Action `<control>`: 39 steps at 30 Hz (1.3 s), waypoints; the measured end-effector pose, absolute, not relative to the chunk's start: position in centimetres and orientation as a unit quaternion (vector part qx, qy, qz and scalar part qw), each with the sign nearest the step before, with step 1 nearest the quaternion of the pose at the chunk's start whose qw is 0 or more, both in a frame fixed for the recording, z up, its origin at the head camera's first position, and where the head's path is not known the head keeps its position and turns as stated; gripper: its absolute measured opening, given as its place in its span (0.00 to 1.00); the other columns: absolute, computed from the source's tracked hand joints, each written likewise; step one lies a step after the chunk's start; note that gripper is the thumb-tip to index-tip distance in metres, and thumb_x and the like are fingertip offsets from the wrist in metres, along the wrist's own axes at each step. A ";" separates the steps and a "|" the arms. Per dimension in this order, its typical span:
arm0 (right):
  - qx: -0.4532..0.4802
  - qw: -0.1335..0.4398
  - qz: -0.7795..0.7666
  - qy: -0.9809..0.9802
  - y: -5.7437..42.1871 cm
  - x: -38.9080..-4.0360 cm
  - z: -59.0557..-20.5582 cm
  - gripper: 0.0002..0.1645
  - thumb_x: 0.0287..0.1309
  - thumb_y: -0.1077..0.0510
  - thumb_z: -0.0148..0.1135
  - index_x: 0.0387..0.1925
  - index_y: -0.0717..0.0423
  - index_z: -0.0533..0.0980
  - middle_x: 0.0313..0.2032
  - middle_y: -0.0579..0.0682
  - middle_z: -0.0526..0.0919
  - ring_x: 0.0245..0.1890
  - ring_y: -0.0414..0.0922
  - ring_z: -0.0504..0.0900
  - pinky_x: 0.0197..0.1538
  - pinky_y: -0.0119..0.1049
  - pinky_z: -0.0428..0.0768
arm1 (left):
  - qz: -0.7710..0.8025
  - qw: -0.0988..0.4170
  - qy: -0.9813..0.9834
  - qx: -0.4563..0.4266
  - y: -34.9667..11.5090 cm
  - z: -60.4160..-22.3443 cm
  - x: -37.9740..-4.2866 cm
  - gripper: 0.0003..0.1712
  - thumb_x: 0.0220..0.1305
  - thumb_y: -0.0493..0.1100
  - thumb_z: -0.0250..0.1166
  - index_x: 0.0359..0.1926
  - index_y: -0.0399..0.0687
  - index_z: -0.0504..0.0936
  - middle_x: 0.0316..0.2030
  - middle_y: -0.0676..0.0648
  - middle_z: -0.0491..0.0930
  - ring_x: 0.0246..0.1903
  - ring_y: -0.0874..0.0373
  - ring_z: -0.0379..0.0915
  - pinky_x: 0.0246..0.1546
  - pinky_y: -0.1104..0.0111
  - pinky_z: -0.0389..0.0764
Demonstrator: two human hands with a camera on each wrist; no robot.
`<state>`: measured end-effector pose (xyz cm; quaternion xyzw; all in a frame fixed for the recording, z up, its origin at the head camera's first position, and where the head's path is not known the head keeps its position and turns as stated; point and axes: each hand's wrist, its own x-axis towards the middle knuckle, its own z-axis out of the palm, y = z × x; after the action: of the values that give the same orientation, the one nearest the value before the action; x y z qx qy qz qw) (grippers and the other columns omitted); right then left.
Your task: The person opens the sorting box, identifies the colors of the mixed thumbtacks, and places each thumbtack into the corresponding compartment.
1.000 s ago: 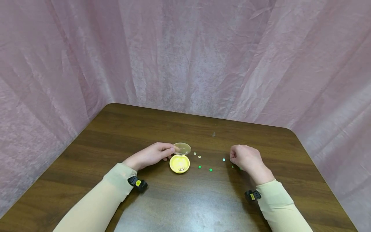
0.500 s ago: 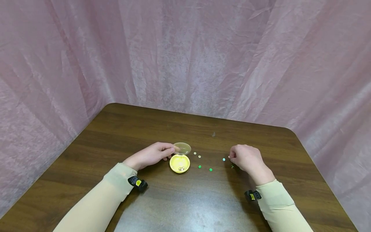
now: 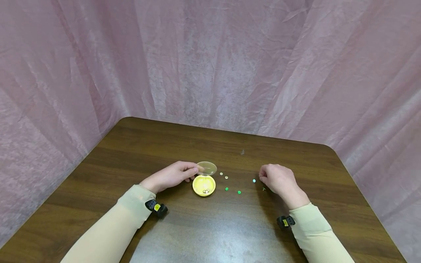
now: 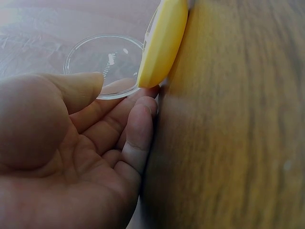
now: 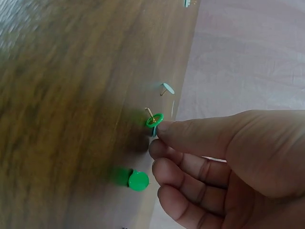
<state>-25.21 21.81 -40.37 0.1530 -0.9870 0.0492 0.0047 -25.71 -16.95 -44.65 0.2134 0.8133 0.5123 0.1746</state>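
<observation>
My left hand (image 3: 174,176) pinches the clear round lid (image 4: 90,55) of a shallow yellow case (image 3: 197,190) between thumb and fingers. The lid stands raised at the back of the case, and a few thumbtacks (image 3: 205,191) lie inside. To the right, my right hand (image 3: 279,179) is low over the table. Its thumb and forefinger pinch a thumbtack (image 5: 155,131), of which only a bluish edge shows at the thumb tip in the right wrist view. Beside these fingertips a green thumbtack (image 5: 155,120) lies with its pin up; another green tack (image 5: 138,181) is near the curled fingers.
Between the hands, two green thumbtacks (image 3: 239,192) lie in front and two pale ones (image 3: 226,177) behind. A light blue thumbtack (image 3: 254,180) sits just left of my right hand. The brown wooden table (image 3: 184,142) ends at a pink curtain (image 3: 210,73).
My right hand has shifted slightly left, and its fingertips now hide the pale thumbtack that showed beside them half a second ago. The left hand, lid and case stay put.
</observation>
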 end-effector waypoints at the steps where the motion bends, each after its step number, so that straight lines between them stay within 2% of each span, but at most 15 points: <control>1: 0.150 0.006 0.050 -0.987 21.8 -25.2 -40.3 0.16 0.65 0.60 0.75 0.25 0.43 0.78 0.26 0.40 0.79 0.29 0.43 0.77 0.33 0.47 0.78 | 0.513 0.175 0.813 0.214 -17.0 -44.7 -25.7 0.20 0.89 0.46 0.56 0.68 0.45 0.86 0.57 0.47 0.87 0.49 0.53 0.79 0.54 0.59 0.81; 5: 0.135 0.008 0.052 -0.989 21.8 -25.2 -40.2 0.15 0.65 0.58 0.75 0.25 0.43 0.79 0.26 0.40 0.80 0.29 0.43 0.77 0.34 0.48 0.79 | 0.515 0.177 0.812 0.212 -17.0 -44.7 -25.8 0.20 0.90 0.47 0.56 0.68 0.45 0.86 0.58 0.47 0.87 0.49 0.53 0.79 0.54 0.59 0.81; 9: 0.128 0.017 0.060 -0.990 21.7 -25.0 -40.1 0.15 0.66 0.61 0.71 0.24 0.45 0.79 0.24 0.40 0.78 0.27 0.42 0.74 0.31 0.44 0.75 | 0.517 0.182 0.810 0.208 -17.0 -44.7 -25.7 0.20 0.90 0.47 0.55 0.68 0.46 0.86 0.61 0.46 0.86 0.50 0.53 0.80 0.55 0.59 0.81; 13: 0.134 0.041 0.120 -0.983 21.1 -24.8 -39.4 0.08 0.67 0.61 0.68 0.31 0.46 0.85 0.27 0.39 0.82 0.28 0.41 0.76 0.33 0.43 0.75 | 0.517 0.181 0.810 0.209 -17.0 -44.6 -25.6 0.20 0.90 0.47 0.55 0.68 0.45 0.86 0.60 0.46 0.87 0.50 0.53 0.79 0.55 0.59 0.81; 16: 0.145 0.037 0.204 -0.967 20.3 -24.4 -38.6 0.05 0.69 0.57 0.68 0.38 0.46 0.88 0.31 0.38 0.86 0.32 0.41 0.79 0.39 0.43 0.78 | 0.516 0.181 0.810 0.211 -17.0 -44.6 -25.6 0.21 0.90 0.47 0.55 0.68 0.45 0.86 0.59 0.47 0.87 0.50 0.53 0.79 0.55 0.58 0.81; 20: 0.159 -0.004 0.327 -0.931 19.0 -23.3 -37.4 0.05 0.72 0.53 0.71 0.42 0.48 0.89 0.33 0.43 0.87 0.33 0.43 0.80 0.42 0.39 0.77 | 0.517 0.180 0.809 0.214 -17.0 -44.7 -25.6 0.21 0.90 0.48 0.55 0.69 0.45 0.85 0.59 0.47 0.87 0.50 0.52 0.79 0.55 0.58 0.81; 23: 0.174 -0.056 0.430 -0.884 18.0 -22.4 -36.7 0.09 0.73 0.52 0.73 0.44 0.53 0.88 0.33 0.48 0.84 0.33 0.44 0.79 0.35 0.35 0.75 | 0.518 0.182 0.808 0.213 -17.1 -44.7 -25.5 0.21 0.90 0.48 0.56 0.69 0.46 0.85 0.59 0.48 0.86 0.51 0.52 0.79 0.55 0.59 0.81; 27: 0.197 -0.129 0.556 -0.797 16.8 -21.6 -36.6 0.09 0.76 0.55 0.72 0.45 0.58 0.85 0.32 0.48 0.80 0.35 0.44 0.78 0.39 0.35 0.77 | 0.517 0.186 0.809 0.209 -17.1 -44.7 -25.4 0.21 0.90 0.48 0.56 0.70 0.47 0.85 0.60 0.48 0.86 0.51 0.53 0.79 0.54 0.61 0.82; 31: 0.216 -0.192 0.640 -0.712 15.9 -21.2 -37.1 0.03 0.78 0.61 0.66 0.45 0.56 0.84 0.34 0.45 0.83 0.36 0.41 0.79 0.44 0.33 0.80 | 0.518 0.185 0.809 0.208 -17.1 -44.7 -25.5 0.21 0.90 0.48 0.56 0.69 0.46 0.85 0.61 0.47 0.86 0.51 0.53 0.79 0.55 0.59 0.81; 35: 0.230 -0.239 0.691 -0.643 15.4 -20.8 -37.3 0.08 0.81 0.65 0.61 0.45 0.53 0.84 0.37 0.44 0.85 0.34 0.38 0.80 0.40 0.29 0.80 | 0.518 0.183 0.809 0.210 -17.1 -44.7 -25.6 0.21 0.89 0.49 0.56 0.69 0.46 0.86 0.61 0.47 0.86 0.51 0.53 0.80 0.55 0.58 0.81; 39: 0.240 -0.263 0.704 -0.614 15.1 -20.7 -37.5 0.09 0.82 0.65 0.59 0.45 0.53 0.84 0.38 0.45 0.85 0.32 0.38 0.79 0.39 0.29 0.79 | 0.520 0.182 0.807 0.212 -17.2 -44.7 -25.6 0.21 0.89 0.49 0.56 0.68 0.46 0.86 0.61 0.47 0.86 0.51 0.53 0.80 0.55 0.58 0.81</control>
<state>-20.66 15.10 -37.55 0.2402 -0.6143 0.7042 -0.2626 -25.59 -17.16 -44.71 0.2124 0.8074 0.5195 0.1817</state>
